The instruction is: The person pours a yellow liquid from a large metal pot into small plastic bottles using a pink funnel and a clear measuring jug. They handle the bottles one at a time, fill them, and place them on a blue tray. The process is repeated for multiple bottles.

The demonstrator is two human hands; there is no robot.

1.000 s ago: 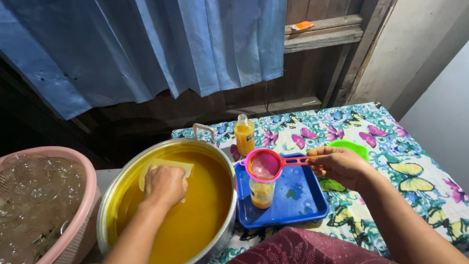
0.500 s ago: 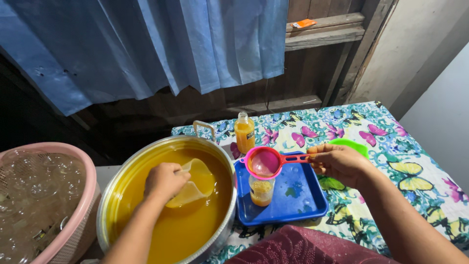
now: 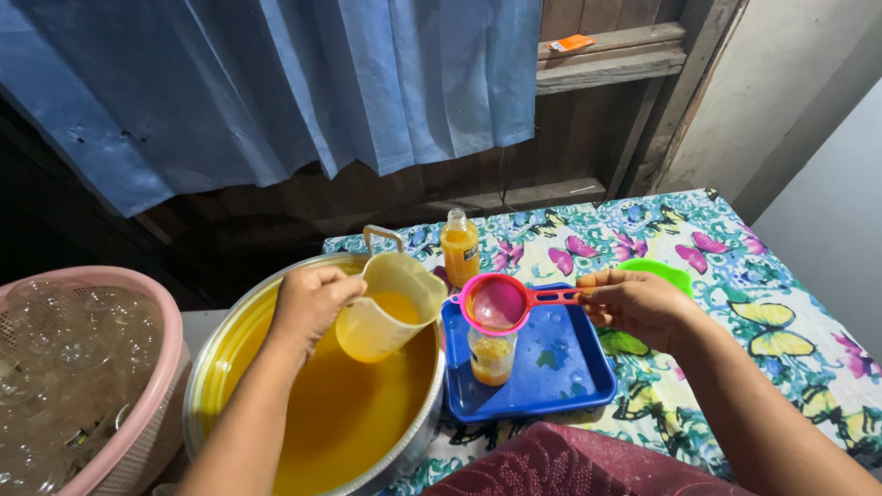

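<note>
Two bare hands work over a floral tablecloth [image 3: 790,321]. The left hand [image 3: 308,303] grips a cream jug [image 3: 390,308] of orange liquid, tilted with its spout toward three o'clock, above a big metal basin [image 3: 418,432]. The right hand [image 3: 634,303] pinches a pink strainer [image 3: 496,303], handle lying three-to-nine, over a small bottle [image 3: 491,354] on a blue tray [image 3: 560,377]. A fast pour could likely overflow the strainer and flood the tray.
</note>
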